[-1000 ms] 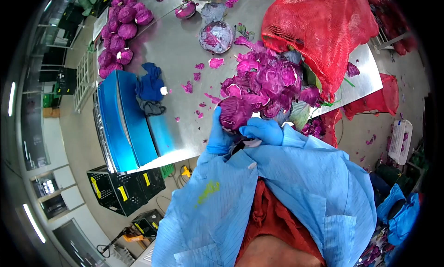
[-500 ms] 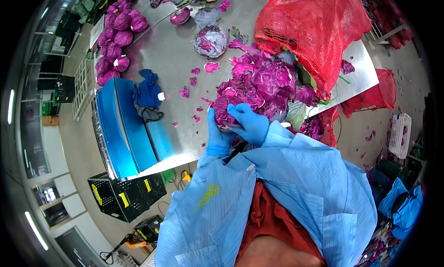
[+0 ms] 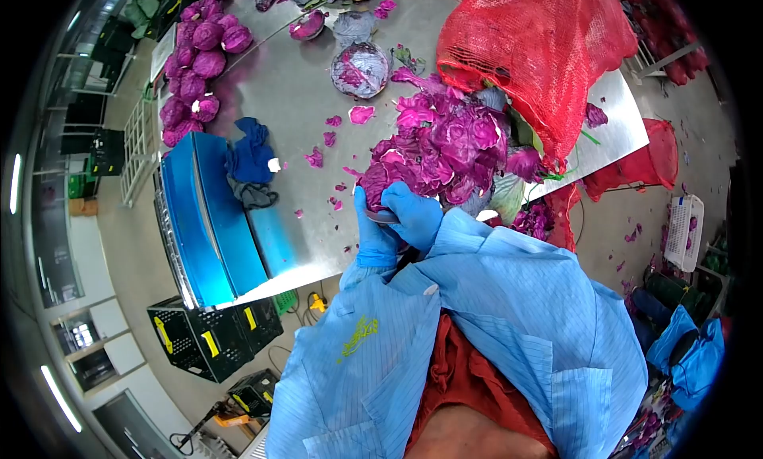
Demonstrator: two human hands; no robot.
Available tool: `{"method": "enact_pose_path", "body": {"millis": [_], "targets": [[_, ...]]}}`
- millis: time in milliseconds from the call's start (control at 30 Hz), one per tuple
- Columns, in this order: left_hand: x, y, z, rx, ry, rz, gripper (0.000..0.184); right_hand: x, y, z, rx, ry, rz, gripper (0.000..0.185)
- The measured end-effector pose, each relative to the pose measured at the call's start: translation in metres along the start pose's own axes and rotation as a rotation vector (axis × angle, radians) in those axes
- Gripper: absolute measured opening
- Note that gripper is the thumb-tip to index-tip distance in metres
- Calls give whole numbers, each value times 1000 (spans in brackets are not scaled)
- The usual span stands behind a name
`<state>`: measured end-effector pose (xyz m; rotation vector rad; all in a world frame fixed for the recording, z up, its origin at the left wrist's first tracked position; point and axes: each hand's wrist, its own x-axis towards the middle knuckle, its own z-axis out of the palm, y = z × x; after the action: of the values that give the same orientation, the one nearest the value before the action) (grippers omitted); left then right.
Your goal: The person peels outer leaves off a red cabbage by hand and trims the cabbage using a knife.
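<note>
A purple cabbage [image 3: 373, 178] sits at the near edge of a heap of loose cabbage leaves [image 3: 445, 145]. Blue-gloved, my left hand [image 3: 374, 235] is wrapped round its near left side. My right hand [image 3: 416, 215], gloved too, is closed close against the cabbage. From its fingers a knife [image 3: 383, 216] shows a short grey blade under the cabbage; the handle is hidden in the fist. Beyond the heap, a whole cabbage [image 3: 361, 69] with greyish outer leaves rests on the metal table [image 3: 318, 113].
Trimmed cabbages [image 3: 191, 85] are piled at the far left, behind a blue metal box [image 3: 208, 220] and a dark blue cloth [image 3: 251, 151]. A red mesh sack [image 3: 536, 54] lies at the right. Black crates [image 3: 207, 340] stand on the floor at the left.
My right hand has shifted slightly left and down, nearer my left hand. More of the cabbage is covered by it, and the blade shows farther left.
</note>
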<state>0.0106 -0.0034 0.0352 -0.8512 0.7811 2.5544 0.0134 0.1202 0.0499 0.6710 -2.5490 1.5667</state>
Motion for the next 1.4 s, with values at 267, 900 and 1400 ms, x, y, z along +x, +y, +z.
{"method": "enact_pose_path", "body": {"millis": [267,900,1400], "targets": [[-5,11,26,40,-96,31,75,-13,-8,11,-44,-70,-31,18],[-11,17,23,33,-136,-136,77,15,24,-40,-81,245,91,39],[20,28,-43,645,-202,186,73,17,60,-56,89,-113,230,75]]}}
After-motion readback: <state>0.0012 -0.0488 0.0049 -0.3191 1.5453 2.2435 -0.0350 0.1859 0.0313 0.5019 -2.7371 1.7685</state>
